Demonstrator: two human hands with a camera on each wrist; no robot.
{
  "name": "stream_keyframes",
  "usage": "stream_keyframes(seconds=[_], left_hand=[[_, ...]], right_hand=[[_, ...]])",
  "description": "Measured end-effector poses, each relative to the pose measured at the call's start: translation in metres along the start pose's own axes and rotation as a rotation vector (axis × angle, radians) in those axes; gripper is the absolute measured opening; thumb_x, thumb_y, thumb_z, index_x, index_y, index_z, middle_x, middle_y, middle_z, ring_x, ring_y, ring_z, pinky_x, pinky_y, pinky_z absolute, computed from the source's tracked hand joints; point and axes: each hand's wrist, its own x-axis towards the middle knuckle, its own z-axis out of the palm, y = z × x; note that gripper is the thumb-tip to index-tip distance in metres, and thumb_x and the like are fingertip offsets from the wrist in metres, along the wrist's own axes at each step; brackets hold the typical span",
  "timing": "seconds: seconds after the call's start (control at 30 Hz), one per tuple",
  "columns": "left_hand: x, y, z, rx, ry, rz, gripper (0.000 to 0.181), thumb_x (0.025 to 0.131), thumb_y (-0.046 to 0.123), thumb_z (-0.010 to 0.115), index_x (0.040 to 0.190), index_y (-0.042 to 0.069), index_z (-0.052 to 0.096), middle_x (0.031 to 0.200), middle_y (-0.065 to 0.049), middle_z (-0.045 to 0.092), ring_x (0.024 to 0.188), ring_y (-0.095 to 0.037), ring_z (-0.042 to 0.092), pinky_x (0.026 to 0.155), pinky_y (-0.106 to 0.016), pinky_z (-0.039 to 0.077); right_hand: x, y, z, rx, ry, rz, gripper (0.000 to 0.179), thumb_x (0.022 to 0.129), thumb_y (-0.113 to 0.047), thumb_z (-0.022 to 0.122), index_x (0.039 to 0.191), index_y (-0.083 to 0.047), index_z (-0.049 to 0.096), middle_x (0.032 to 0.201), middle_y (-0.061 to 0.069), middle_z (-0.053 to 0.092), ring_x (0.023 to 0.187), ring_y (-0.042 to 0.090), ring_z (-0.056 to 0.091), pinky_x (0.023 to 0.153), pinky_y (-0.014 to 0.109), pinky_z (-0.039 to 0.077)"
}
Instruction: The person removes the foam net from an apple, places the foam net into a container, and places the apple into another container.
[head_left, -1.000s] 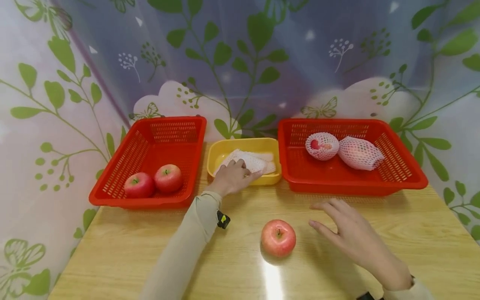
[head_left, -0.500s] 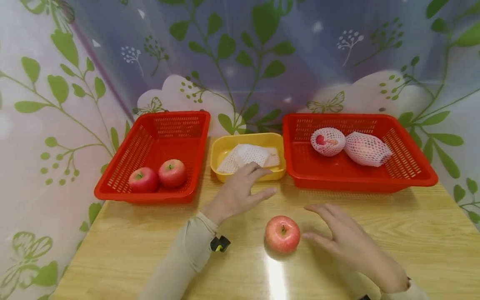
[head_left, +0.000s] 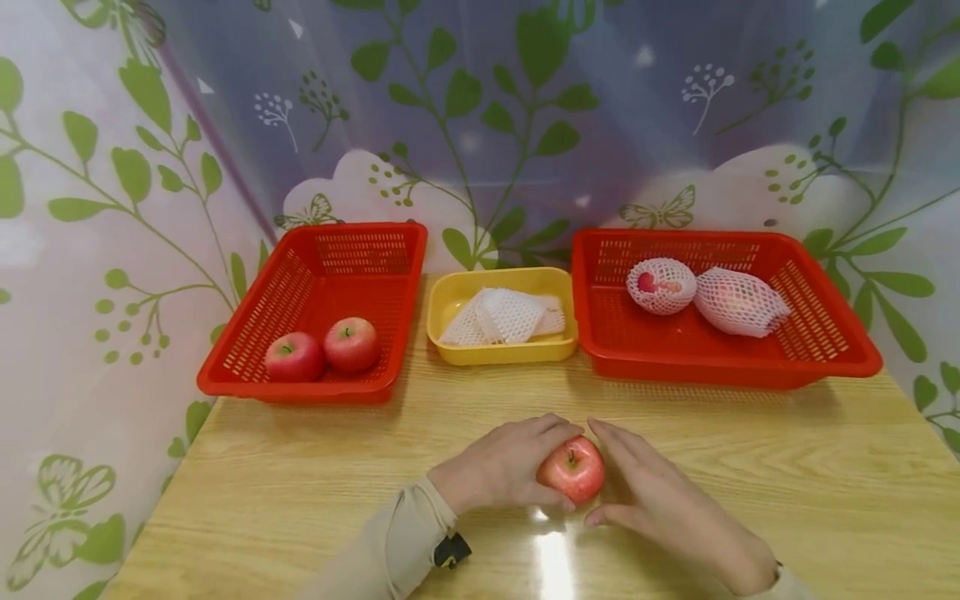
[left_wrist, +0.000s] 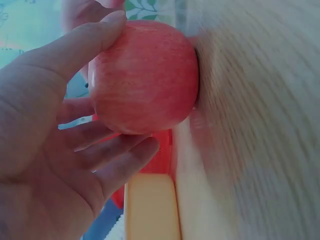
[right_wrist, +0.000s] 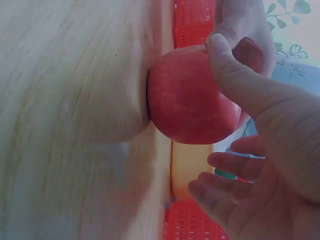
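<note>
A red apple sits stem-up on the wooden table between both hands. My left hand grips its left side, thumb at the near side and fingers round the far side. On the other side my right hand is spread around the apple, its fingers relaxed and a gap showing to the fruit in the head view. Its thumb overlaps the apple in the right wrist view. Beyond them, a yellow basin holds white foam net sleeves.
At the left, a red basket holds two bare apples. Another red basket at the right has two apples in foam nets. A patterned curtain hangs behind the table.
My left hand has left the yellow basin without a net and come down to the apple. The right hand has shifted slightly left and nearer to me, beside the apple.
</note>
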Motion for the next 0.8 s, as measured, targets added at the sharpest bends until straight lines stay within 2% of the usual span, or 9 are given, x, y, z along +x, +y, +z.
stream_keyframes(seconds=[0.17, 0.33, 0.57, 0.8], left_hand=[[-0.002, -0.001, 0.000, 0.021, 0.046, -0.004, 0.075, 0.079, 0.047, 0.083, 0.142, 0.018, 0.055, 0.138, 0.003, 0.059, 0.116, -0.010, 0.061, 0.097, -0.025, 0.050], [-0.007, -0.001, -0.013, 0.037, 0.100, -0.009, 0.078, 0.078, 0.049, 0.084, 0.143, 0.017, 0.056, 0.138, 0.003, 0.060, 0.118, -0.011, 0.061, 0.100, -0.026, 0.050], [-0.024, -0.009, -0.052, 0.060, 0.215, -0.036, 0.075, 0.076, 0.043, 0.087, 0.139, 0.015, 0.059, 0.134, 0.000, 0.062, 0.116, -0.016, 0.064, 0.098, -0.033, 0.053], [-0.057, -0.036, -0.104, 0.147, 0.391, -0.079, 0.073, 0.076, 0.043, 0.087, 0.135, 0.008, 0.061, 0.132, -0.009, 0.064, 0.113, -0.025, 0.066, 0.096, -0.040, 0.055]], right_hand=[[0.005, -0.006, 0.003, 0.009, -0.012, -0.003, 0.101, 0.077, -0.047, 0.083, 0.156, -0.006, 0.036, 0.158, 0.017, 0.040, 0.142, 0.037, 0.043, 0.110, 0.057, 0.041], [0.011, -0.012, 0.000, 0.021, -0.011, -0.024, 0.096, 0.082, -0.049, 0.078, 0.158, -0.009, 0.033, 0.159, 0.015, 0.039, 0.142, 0.036, 0.044, 0.110, 0.057, 0.041], [0.034, -0.024, -0.010, 0.008, 0.044, -0.126, 0.094, 0.086, -0.044, 0.076, 0.158, -0.006, 0.030, 0.159, 0.019, 0.038, 0.141, 0.039, 0.045, 0.110, 0.058, 0.040], [0.063, -0.044, -0.015, -0.019, 0.053, -0.191, 0.099, 0.088, -0.051, 0.072, 0.162, -0.011, 0.020, 0.165, 0.015, 0.026, 0.150, 0.035, 0.032, 0.117, 0.056, 0.032]])
